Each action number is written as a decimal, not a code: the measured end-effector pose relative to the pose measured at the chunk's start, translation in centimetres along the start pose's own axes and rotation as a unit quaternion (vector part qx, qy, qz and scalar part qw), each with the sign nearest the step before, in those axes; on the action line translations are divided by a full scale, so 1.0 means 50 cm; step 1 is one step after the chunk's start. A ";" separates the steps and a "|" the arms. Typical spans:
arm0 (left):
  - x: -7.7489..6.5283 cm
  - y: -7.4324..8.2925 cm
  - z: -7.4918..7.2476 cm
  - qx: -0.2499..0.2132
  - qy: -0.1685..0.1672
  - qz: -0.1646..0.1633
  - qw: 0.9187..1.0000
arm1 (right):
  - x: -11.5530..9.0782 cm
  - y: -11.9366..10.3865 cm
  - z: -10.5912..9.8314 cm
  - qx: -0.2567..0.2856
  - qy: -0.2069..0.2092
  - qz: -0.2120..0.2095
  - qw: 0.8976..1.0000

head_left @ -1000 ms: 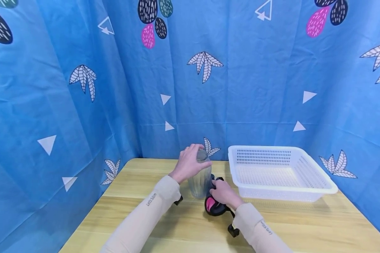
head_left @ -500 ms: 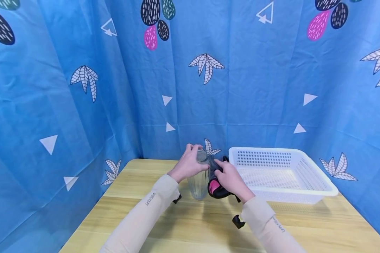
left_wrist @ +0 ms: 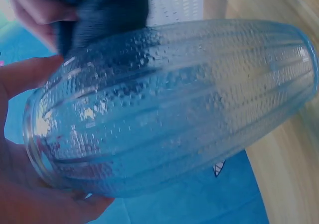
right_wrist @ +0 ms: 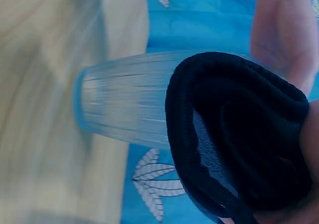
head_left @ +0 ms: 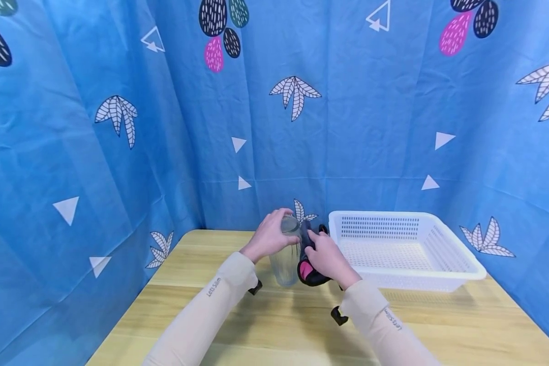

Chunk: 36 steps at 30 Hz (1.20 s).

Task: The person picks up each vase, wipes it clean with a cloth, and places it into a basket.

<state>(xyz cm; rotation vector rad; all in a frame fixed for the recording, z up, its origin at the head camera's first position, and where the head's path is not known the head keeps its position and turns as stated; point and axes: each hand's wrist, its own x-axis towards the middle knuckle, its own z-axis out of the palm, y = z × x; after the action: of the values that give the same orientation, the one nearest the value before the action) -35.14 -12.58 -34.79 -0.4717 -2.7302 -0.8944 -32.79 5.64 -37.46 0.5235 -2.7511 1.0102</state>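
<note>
A clear ribbed glass vase stands on the wooden table. My left hand grips it around the rim from above, thumb and fingers on opposite sides in the left wrist view. Against the vase's right side my right hand holds a dark blue-grey cloth with black edging and a pink patch. The right wrist view shows this cloth bunched into a roll, hiding the upper part of the vase. In the left wrist view, the cloth overlaps the textured glass near the rim.
A white perforated plastic basket sits to the right of the hands at the back of the table. Behind the table hangs a blue patterned curtain, and it also covers both sides. Small black mounts hang below each wrist.
My right hand has raised the cloth from low beside the vase to near its upper part, then shifted slightly left. The left hand keeps its grip on the rim.
</note>
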 end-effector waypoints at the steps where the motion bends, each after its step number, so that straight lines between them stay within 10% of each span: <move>1: 0.001 -0.001 0.001 -0.003 -0.001 0.000 1.000 | 0.000 0.005 0.009 -0.007 -0.003 0.003 1.000; 16: -0.003 -0.003 0.012 -0.033 0.019 -0.023 0.999 | -0.028 0.061 0.110 -0.001 -0.125 0.052 0.991; 36: -0.001 0.002 0.004 -0.004 0.001 -0.022 1.000 | -0.009 -0.002 0.005 0.059 0.001 0.028 0.998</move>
<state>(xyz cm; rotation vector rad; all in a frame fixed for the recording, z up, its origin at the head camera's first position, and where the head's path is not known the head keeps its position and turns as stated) -35.06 -12.40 -34.92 -0.4133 -2.7470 -0.9155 -32.35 5.53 -37.68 0.4626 -2.7311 1.1906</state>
